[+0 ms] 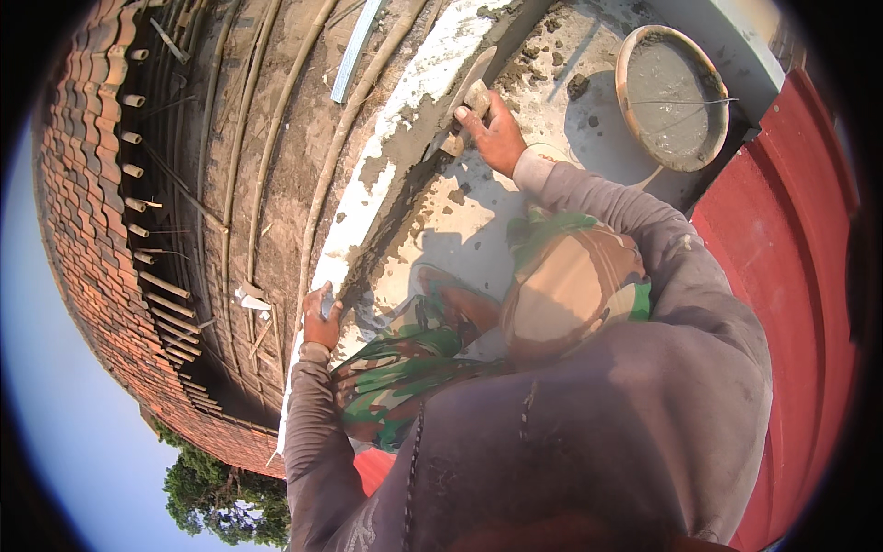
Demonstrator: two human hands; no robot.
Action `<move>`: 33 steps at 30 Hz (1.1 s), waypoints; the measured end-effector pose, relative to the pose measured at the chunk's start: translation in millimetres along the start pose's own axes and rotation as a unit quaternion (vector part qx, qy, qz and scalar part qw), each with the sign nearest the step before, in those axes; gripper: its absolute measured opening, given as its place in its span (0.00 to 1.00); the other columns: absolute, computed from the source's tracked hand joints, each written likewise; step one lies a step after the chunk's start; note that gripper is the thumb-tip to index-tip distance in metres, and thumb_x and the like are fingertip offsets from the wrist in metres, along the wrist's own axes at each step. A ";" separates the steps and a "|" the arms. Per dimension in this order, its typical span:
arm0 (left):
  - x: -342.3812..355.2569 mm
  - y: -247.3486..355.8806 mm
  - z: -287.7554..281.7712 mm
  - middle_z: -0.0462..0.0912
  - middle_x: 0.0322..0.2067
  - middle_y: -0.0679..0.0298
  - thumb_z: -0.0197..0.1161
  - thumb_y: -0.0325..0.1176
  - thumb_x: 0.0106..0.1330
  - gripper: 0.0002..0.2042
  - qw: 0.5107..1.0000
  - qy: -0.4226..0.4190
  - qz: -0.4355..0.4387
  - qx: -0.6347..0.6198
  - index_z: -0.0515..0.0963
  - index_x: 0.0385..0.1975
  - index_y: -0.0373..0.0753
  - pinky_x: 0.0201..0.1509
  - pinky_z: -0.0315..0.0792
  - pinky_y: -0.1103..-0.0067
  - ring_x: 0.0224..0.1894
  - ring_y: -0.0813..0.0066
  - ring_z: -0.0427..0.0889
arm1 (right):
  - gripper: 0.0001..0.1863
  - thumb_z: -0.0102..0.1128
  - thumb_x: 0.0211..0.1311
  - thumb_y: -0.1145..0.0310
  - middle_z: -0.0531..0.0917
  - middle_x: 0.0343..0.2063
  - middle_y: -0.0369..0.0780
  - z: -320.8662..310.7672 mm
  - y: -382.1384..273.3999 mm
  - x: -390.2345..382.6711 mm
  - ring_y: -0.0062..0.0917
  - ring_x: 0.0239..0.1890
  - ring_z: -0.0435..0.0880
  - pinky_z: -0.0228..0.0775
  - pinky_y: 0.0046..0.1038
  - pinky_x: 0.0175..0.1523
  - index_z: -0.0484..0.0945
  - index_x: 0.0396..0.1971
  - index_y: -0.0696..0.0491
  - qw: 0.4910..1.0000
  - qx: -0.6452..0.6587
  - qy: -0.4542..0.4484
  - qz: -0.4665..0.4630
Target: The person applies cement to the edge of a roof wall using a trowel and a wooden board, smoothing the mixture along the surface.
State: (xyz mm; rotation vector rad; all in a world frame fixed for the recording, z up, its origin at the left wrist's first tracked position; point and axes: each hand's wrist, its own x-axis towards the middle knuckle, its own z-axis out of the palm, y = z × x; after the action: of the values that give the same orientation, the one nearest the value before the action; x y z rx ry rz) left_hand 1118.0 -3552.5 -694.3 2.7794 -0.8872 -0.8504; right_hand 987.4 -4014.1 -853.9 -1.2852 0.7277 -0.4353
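Fingers (pixel 498 108) of the right hand (pixel 502 143) grip one trowel (pixel 476 97); the left hand (pixel 320 328), fingers parted, touches one wall (pixel 346 230).

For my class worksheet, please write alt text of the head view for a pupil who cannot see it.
A person's right hand holds a wooden-handled trowel at a mortar-smeared white wall, with the left hand on the wall nearer the body. A bucket of grey mortar is at upper right, beside red roofing.

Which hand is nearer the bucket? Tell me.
Right. The right hand, holding a trowel, is left of the bucket; the left hand, at the wall, is farther away, toward the lower left.
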 end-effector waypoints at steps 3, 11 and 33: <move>-1.6 1.1 0.5 0.77 0.53 0.51 0.65 0.28 0.65 0.23 1.000 0.003 -0.004 -0.004 0.74 0.61 0.39 0.64 0.67 0.65 0.58 0.52 0.72 | 0.22 0.60 0.71 0.58 0.82 0.46 0.45 -29.7 4.9 38.1 0.29 0.49 0.80 0.70 0.32 0.57 0.70 0.53 0.59 0.992 0.096 0.074 -0.026; 0.4 -11.3 9.6 0.78 0.54 0.50 0.67 0.28 0.63 0.22 1.000 0.019 0.003 0.013 0.76 0.59 0.38 0.64 0.68 0.65 0.58 0.53 0.75 | 0.31 0.56 0.71 0.49 0.76 0.55 0.57 3.7 7.9 -13.9 0.48 0.60 0.76 0.65 0.41 0.64 0.63 0.60 0.58 0.992 -0.118 -0.047 0.015; -4.0 -5.7 8.8 0.80 0.52 0.50 0.66 0.24 0.62 0.20 1.000 0.026 -0.018 -0.005 0.77 0.55 0.34 0.64 0.68 0.65 0.58 0.55 0.76 | 0.28 0.53 0.73 0.51 0.78 0.54 0.53 -75.7 -32.6 130.5 0.46 0.58 0.77 0.66 0.40 0.63 0.64 0.60 0.56 0.956 0.031 0.290 -0.025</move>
State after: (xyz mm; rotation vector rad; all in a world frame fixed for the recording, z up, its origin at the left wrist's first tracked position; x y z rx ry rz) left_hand 1113.4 -3545.0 -701.3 2.8031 -0.8262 -0.7820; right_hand 1029.7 -4162.3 -862.5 -1.1215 1.1612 -0.8900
